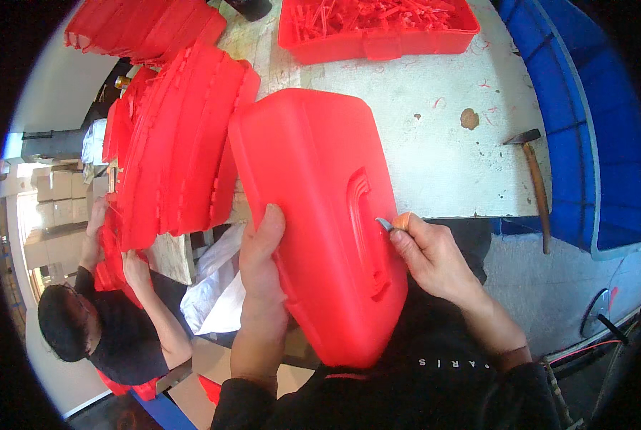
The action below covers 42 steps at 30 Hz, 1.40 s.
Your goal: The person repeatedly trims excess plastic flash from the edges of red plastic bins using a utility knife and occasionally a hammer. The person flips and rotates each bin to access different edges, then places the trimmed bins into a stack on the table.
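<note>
A large red plastic shell with rounded corners and a recessed handle shape stands tilted before my body, its lower end close to my dark top. My left hand grips its left edge, thumb lying on the outer face. In my right hand is a small knife with a short metal blade and an orange handle. Its blade points at the shell's right side, beside the handle recess; whether the tip touches is hard to tell. The shell hides most of my left fingers.
Stacked red shells crowd the table's left side. A red tray full of red plastic scraps sits at the back. A hammer overhangs the white table's right edge, near blue crates. Another person handles red plastic at left.
</note>
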Each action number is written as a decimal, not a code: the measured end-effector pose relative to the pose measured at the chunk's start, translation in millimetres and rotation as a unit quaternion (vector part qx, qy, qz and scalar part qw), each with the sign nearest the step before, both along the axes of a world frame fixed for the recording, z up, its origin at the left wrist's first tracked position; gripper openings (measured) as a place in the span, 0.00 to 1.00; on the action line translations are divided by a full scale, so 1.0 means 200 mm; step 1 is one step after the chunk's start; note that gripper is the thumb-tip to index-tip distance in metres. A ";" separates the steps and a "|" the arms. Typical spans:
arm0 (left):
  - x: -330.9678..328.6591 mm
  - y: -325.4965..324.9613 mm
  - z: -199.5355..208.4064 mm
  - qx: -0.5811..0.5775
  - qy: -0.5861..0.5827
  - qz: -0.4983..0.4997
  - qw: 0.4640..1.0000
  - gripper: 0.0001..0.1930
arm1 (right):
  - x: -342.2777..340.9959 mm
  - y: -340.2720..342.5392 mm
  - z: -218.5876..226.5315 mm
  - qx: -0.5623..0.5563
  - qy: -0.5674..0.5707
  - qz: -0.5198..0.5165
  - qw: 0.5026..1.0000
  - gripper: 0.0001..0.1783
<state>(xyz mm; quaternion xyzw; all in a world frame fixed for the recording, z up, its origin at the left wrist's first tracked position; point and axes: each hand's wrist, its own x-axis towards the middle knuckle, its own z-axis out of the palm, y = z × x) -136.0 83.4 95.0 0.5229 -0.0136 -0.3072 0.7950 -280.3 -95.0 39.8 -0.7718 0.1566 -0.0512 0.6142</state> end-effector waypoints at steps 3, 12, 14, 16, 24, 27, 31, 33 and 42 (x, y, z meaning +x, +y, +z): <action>-0.01 -0.01 0.00 -0.022 0.008 0.007 1.000 0.27 | 0.03 0.02 0.01 -0.005 0.008 -0.017 1.000 0.09; -0.03 -0.01 0.02 0.012 0.019 0.015 1.000 0.26 | 0.08 0.02 0.03 -0.094 0.045 -0.014 0.994 0.11; -0.03 0.00 0.02 0.020 0.017 0.014 1.000 0.26 | 0.08 0.03 0.04 -0.102 0.041 -0.026 0.994 0.11; -0.03 0.00 0.01 0.027 0.016 0.014 0.999 0.26 | 0.07 0.04 0.05 -0.101 0.037 -0.029 0.994 0.11; -0.04 0.00 0.02 0.004 0.031 0.026 0.999 0.25 | -0.02 0.09 0.03 -0.082 0.047 -0.015 0.995 0.09; -0.04 0.00 0.02 -0.004 0.029 0.019 0.999 0.25 | -0.08 0.09 0.04 -0.080 0.078 0.022 0.993 0.07; -0.04 0.00 0.02 0.011 0.032 0.041 0.999 0.25 | -0.12 0.05 0.09 0.011 0.115 0.037 0.993 0.08; -0.04 -0.01 0.03 0.013 0.022 0.035 0.999 0.26 | -0.08 0.04 0.10 0.007 0.052 0.006 0.999 0.09; -0.04 -0.01 0.01 -0.011 0.032 0.021 0.999 0.26 | 0.02 0.12 0.00 -0.113 -0.058 -0.038 0.991 0.14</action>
